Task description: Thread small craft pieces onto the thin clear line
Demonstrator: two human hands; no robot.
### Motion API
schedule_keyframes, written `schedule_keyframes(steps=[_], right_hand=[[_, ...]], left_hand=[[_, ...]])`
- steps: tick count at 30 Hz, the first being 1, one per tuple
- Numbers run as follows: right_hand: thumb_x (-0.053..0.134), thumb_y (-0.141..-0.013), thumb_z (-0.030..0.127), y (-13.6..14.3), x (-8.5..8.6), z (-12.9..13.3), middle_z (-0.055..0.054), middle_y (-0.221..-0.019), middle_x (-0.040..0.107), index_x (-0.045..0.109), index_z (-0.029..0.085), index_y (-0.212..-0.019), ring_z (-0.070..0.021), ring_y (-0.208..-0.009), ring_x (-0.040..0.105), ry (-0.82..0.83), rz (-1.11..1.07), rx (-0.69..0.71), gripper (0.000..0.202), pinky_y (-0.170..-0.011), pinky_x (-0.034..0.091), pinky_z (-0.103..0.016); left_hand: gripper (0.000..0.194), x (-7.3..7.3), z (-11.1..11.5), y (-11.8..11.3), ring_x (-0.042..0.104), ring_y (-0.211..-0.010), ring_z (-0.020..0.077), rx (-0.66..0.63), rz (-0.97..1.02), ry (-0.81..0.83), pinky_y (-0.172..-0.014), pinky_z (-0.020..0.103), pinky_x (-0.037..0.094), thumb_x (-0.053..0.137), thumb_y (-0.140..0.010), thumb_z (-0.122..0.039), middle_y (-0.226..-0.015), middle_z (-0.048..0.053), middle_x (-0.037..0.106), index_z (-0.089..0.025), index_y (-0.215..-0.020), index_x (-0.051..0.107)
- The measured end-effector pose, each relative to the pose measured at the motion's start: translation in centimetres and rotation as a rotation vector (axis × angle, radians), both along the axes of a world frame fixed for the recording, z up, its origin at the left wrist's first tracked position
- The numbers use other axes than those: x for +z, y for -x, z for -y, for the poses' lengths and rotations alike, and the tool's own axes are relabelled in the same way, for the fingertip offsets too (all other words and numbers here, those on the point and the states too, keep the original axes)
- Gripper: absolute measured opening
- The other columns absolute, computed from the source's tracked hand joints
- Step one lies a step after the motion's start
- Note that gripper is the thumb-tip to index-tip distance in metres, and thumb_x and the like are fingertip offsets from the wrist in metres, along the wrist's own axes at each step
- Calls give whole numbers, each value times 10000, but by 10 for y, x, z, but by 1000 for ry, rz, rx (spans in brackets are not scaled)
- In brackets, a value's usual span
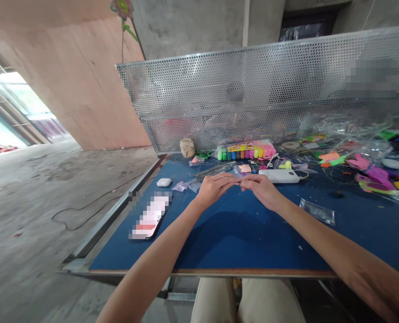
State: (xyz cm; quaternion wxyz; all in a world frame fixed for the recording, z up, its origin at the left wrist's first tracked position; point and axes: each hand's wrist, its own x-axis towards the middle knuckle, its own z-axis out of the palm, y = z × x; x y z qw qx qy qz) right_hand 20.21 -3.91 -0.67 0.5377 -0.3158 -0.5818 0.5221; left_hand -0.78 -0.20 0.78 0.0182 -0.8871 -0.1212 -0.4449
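Note:
Over the blue table, my left hand (213,187) and my right hand (260,187) meet fingertip to fingertip. Both are closed in a pinch on a thin wire (233,179), of which only a short stretch shows. Its ends are hidden by my fingers. Just behind my left hand lies a bundle of thin wires (212,169) with small clear packets beside it. A white power strip (279,176) is close behind my right hand, and a small bag with a peach-coloured piece (245,168) lies between the two.
A phone (152,216) and a white earbud case (164,182) lie at left. Behind stand a stone (187,147) and a pack of coloured clay (246,150), before a perforated metal panel (219,89). Coloured shapes (370,170) and a clear packet (317,211) are at right.

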Motion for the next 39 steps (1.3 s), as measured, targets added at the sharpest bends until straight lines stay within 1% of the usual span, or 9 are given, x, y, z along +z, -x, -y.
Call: schedule_keyframes(steps=[6, 12, 15, 21, 25, 28, 32, 35, 39], right_hand=[[735, -780, 278, 2, 2, 1, -15, -681, 671, 763, 202, -739, -167, -729, 567, -19, -23, -8, 91, -797, 393, -334], [742, -766, 259, 0, 1, -2, -12, -688, 634, 746, 196, -766, -145, -688, 518, 149, -124, 159, 63, -699, 371, -310], [731, -770, 257, 0, 0, -2, -16, -670, 608, 728, 179, -737, -142, -670, 500, 168, -142, 197, 85, -668, 355, -307], [704, -751, 229, 0, 2, 0, -15, -675, 571, 692, 170, -704, -140, -662, 476, 207, -137, 268, 76, -657, 357, -306], [691, -750, 262, 0, 4, 2, -16, -639, 546, 653, 185, -632, -156, -661, 472, 204, -127, 262, 146, -674, 382, -323], [702, -745, 287, 0, 5, 2, -16, -626, 537, 632, 191, -614, -160, -653, 469, 188, -113, 261, 177, -688, 403, -335], [721, -753, 284, -1, 5, 2, -5, -629, 542, 633, 192, -646, -154, -648, 480, 182, -138, 289, 167, -709, 416, -339], [721, -784, 303, 0, 6, 5, -3, -637, 556, 638, 195, -669, -156, -656, 498, 172, -167, 318, 179, -719, 418, -342], [719, -815, 354, -1, 6, 7, -15, -659, 582, 643, 189, -663, -161, -679, 520, 158, -180, 343, 237, -730, 421, -347]], left_hand=[[193, 0, 4, -2, 687, -1026, 169, 35, 43, -23, -869, 300, 581, 606, -926, -206, -1042, 46, 748, -213, -1086, 713], [177, 3, 8, -7, 696, -960, 167, -20, 117, 34, -864, 304, 585, 690, -867, -220, -998, 49, 749, -207, -1039, 727], [200, 6, 11, -10, 701, -925, 168, -50, 148, 105, -842, 303, 592, 687, -869, -233, -1007, 71, 742, -198, -1061, 728], [141, 11, 10, -8, 684, -935, 162, -102, 59, 136, -843, 299, 579, 641, -903, -240, -957, 55, 747, -211, -990, 748], [189, 16, 11, -5, 672, -996, 167, -43, -34, 136, -881, 307, 566, 613, -923, -276, -1032, 69, 726, -206, -1060, 723], [198, 17, 12, -4, 672, -991, 161, -7, -88, 125, -866, 291, 563, 580, -944, -275, -1042, 68, 718, -191, -1077, 699], [180, 12, 10, -4, 672, -995, 154, 16, -81, 55, -870, 278, 553, 565, -955, -272, -1018, 56, 722, -187, -1063, 681], [166, 10, 10, -4, 667, -1016, 150, 57, -80, -6, -836, 250, 550, 556, -962, -270, -1021, 57, 719, -183, -1065, 653], [159, 12, 13, -5, 666, -995, 150, 105, -73, 1, -799, 238, 552, 527, -975, -272, -1035, 76, 699, -166, -1059, 610]])
